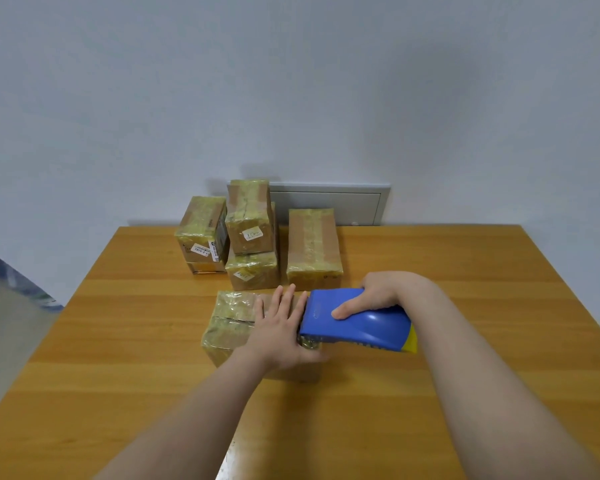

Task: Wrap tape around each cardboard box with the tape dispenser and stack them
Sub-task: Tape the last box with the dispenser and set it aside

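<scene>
— Cardboard box (227,329) near the middle of the table (465,341): how far along?
— Mid-wrap. The left hand (280,329) lay flat on top, fingers straight. The right hand (378,296) gripped the tape dispenser (361,323) at its right end.
— The rest?
— Taped boxes (252,233) stood behind, some already stacked. This one apparently still needed stacking.

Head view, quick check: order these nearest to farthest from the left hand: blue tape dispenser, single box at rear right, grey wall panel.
1. blue tape dispenser: right beside the left hand, held by the right hand.
2. single box: behind, slightly right, on the table.
3. grey wall panel: farthest, on the wall past the table edge.
</scene>
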